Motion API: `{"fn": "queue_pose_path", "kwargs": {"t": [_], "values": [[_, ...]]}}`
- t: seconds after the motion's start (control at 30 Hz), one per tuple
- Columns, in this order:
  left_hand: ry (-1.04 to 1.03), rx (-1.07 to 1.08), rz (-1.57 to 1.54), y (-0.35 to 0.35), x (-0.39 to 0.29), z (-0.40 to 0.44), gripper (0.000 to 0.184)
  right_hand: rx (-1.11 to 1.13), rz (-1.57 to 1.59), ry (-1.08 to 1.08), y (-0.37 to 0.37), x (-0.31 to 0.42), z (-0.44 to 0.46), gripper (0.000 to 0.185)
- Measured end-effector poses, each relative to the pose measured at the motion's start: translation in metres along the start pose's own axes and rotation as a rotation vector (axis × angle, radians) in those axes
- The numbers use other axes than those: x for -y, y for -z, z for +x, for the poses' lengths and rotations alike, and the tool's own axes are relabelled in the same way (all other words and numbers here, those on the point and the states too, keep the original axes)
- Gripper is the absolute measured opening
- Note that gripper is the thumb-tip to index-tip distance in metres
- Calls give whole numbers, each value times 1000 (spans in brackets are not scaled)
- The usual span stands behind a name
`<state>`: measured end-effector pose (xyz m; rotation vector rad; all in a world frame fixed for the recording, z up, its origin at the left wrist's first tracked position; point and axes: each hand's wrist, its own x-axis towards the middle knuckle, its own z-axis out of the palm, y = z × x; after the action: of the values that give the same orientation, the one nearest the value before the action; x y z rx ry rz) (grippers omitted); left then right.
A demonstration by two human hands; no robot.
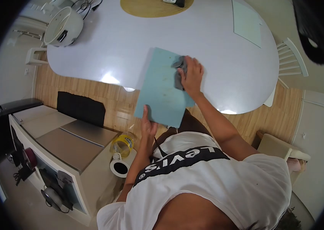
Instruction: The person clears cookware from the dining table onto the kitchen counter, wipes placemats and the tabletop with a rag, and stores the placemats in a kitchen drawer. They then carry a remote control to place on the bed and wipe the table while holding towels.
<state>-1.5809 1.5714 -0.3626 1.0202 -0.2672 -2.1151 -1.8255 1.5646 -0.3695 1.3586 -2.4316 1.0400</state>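
Observation:
A flat, light teal rectangular board (158,84) extends from the white table's near edge toward my body, with small brownish marks on its surface. My left hand (148,124) grips its lower left edge, thumb on top and fingers underneath. On its upper right part, my right hand (192,74) is closed around a bunched grey cloth (179,78), pressed against the surface. Another teal edge (190,101) shows below my right wrist; whether it belongs to the same board I cannot tell.
The white table (104,61) carries a white pot-like appliance (67,28), a round yellow mat (154,9) and a pale green sheet (248,25). At lower left stand a cabinet (70,142) and a bottle of yellow liquid (122,145). A white chair (292,57) is at right.

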Motion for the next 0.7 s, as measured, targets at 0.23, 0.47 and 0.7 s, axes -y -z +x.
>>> {"fn": "queue_pose_path", "kwargs": {"t": [0.23, 0.47, 0.7], "values": [[-193, 134, -86, -3, -45, -29, 60, 608, 458, 428, 36, 140, -75, 46], [-285, 165, -24, -34, -81, -53, 58, 682, 444, 509, 103, 165, 43, 47], [-375, 192, 2, -83, -93, -36, 59, 131, 470, 544, 45, 119, 81, 37]]}}
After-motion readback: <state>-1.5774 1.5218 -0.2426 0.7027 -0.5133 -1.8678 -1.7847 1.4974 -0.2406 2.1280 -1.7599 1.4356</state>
